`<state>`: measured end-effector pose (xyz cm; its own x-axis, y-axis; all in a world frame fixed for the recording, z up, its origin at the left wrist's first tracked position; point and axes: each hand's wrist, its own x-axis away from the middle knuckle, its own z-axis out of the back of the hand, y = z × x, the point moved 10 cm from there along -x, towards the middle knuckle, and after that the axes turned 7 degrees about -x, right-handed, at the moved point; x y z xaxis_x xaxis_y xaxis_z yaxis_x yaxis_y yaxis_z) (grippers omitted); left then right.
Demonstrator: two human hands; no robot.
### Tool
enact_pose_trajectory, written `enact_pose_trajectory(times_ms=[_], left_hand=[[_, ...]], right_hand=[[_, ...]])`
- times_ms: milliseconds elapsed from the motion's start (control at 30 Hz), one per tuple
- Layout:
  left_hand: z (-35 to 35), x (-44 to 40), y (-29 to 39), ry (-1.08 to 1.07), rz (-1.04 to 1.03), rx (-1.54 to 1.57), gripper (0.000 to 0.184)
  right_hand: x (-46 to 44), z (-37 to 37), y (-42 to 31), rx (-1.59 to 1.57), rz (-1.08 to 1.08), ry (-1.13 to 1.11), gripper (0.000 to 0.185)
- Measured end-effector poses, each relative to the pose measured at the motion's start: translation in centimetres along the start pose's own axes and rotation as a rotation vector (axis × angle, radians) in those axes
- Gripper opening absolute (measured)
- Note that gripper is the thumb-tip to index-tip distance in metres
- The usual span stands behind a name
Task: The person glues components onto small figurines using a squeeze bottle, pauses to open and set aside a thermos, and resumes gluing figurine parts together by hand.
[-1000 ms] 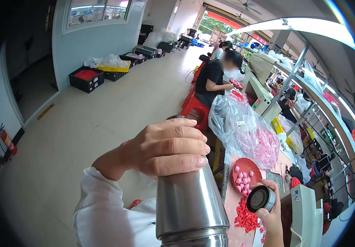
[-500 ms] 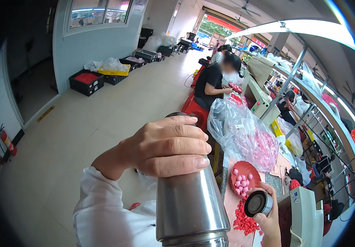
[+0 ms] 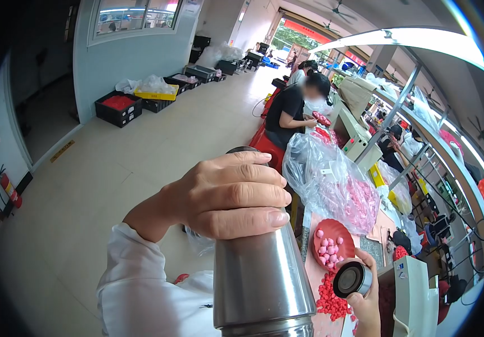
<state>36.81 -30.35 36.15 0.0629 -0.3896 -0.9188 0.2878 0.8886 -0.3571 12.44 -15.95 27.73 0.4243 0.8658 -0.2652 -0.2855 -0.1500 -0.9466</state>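
Observation:
A stainless steel thermos flask [image 3: 261,275] is raised close in front of me, its dark far end pointing away and its near end cut off by the bottom edge. My left hand [image 3: 239,196] is wrapped over it, coming from a white sleeve. Lower right, my right hand [image 3: 368,289] grips a round steel cap [image 3: 352,279], its black inner side facing me. Just beyond the cap, a red dish [image 3: 322,255] holds several pink balls [image 3: 327,247]. Small red pieces [image 3: 332,297] lie loose on the table beside and partly behind the cap.
A clear plastic bag of pink pieces [image 3: 348,196] lies further along the table. A person in black [image 3: 287,115] sits beyond it, handling red pieces. At right stands a pale machine [image 3: 413,292] under a metal shelf frame. Crates [image 3: 119,109] line the left wall.
Both hands keep their grips on the flask and cap. The flask and left hand sit almost the same; the view has shifted only slightly.

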Motion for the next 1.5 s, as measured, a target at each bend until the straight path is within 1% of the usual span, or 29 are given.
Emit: enact_pose_trajectory(times_ms=[100,400,600,667,700,767,833,900,967,1000,1067,1100,1133,1167,1200,1267,1300,1333,1367,1400,1433,1500], left_hand=[[0.2,-0.2,0.0,0.017,-0.003,0.004,0.029],[0.2,-0.1,0.1,0.0,-0.011,0.0,0.029],[0.3,0.3,0.0,0.017,0.002,0.01,0.03],[-1.0,0.7,-0.3,-0.169,0.046,0.044,0.041],[-1.0,1.0,-0.2,-0.168,0.043,0.049,0.041],[-1.9,1.9,-0.5,-0.204,0.099,0.113,0.034],[-2.6,2.9,-0.5,-0.157,0.116,0.164,0.031],[-3.3,4.3,-0.8,-0.131,0.185,0.24,0.06],[-4.4,5.8,-0.6,-0.132,0.248,0.274,0.062],[-5.0,6.5,-0.7,-0.134,0.283,0.285,0.065],[-6.7,8.7,-0.7,-0.186,0.358,0.329,0.069],[-7.6,9.4,-0.4,-0.248,0.392,0.313,0.076],[-8.5,11.0,-0.1,-0.289,0.433,0.28,0.08],[-9.3,12.6,0.1,-0.33,0.475,0.245,0.083],[-10.2,13.3,-0.3,-0.357,0.582,0.361,0.087],[-11.6,13.9,0.1,-0.469,0.626,0.305,0.087],[-12.1,14.2,0.1,-0.503,0.66,0.316,0.085],[-12.5,14.3,0.5,-0.51,0.651,0.337,0.085],[-13.0,14.9,0.5,-0.536,0.699,0.337,0.084],[-13.5,15.4,0.4,-0.563,0.749,0.334,0.082],[-13.8,15.3,0.6,-0.571,0.745,0.347,0.082],[-14.6,15.4,0.9,-0.645,0.752,0.363,0.079]], right_hand=[[0.0,0.1,-0.1,-0.003,0.031,0.001,0.095],[-0.1,0.2,0.2,-0.002,-0.012,0.033,0.098],[-0.7,-0.4,0.2,0.018,0.016,-0.016,0.1],[-0.8,-0.8,0.5,0.007,0.002,-0.057,0.101],[-0.9,-0.8,0.4,0.007,0.002,-0.052,0.101],[-1.2,-1.4,0.6,-0.005,-0.05,-0.084,0.099],[-1.8,-1.4,0.5,0.016,-0.02,-0.1,0.098],[-2.2,-1.7,0.2,0.043,0.002,-0.109,0.099],[-3.0,-2.5,-1.0,0.018,0.036,-0.093,0.103],[-3.1,-2.7,-0.8,-0.01,-0.022,-0.132,0.104],[-4.2,-3.5,-1.3,-0.012,0.102,-0.26,0.1],[-4.4,-4.2,-2.1,0.048,0.161,-0.354,0.095],[-4.5,-4.9,-2.7,0.033,0.141,-0.408,0.089],[-4.8,-4.9,-2.5,0.145,0.177,-0.356,0.096],[-4.9,-5.7,-2.4,0.119,0.157,-0.435,0.091],[-4.7,-6.4,-2.1,0.263,0.202,-0.516,0.084],[-4.6,-7.0,-2.2,0.291,0.282,-0.537,0.082],[-4.7,-7.4,-1.8,0.371,0.238,-0.561,0.081],[-4.7,-7.7,-1.2,0.448,0.193,-0.588,0.08],[-4.7,-7.6,-1.4,0.468,0.266,-0.557,0.077],[-4.9,-7.4,-1.3,0.464,0.258,-0.545,0.077],[-4.7,-7.5,-1.7,0.601,0.352,-0.556,0.077]])
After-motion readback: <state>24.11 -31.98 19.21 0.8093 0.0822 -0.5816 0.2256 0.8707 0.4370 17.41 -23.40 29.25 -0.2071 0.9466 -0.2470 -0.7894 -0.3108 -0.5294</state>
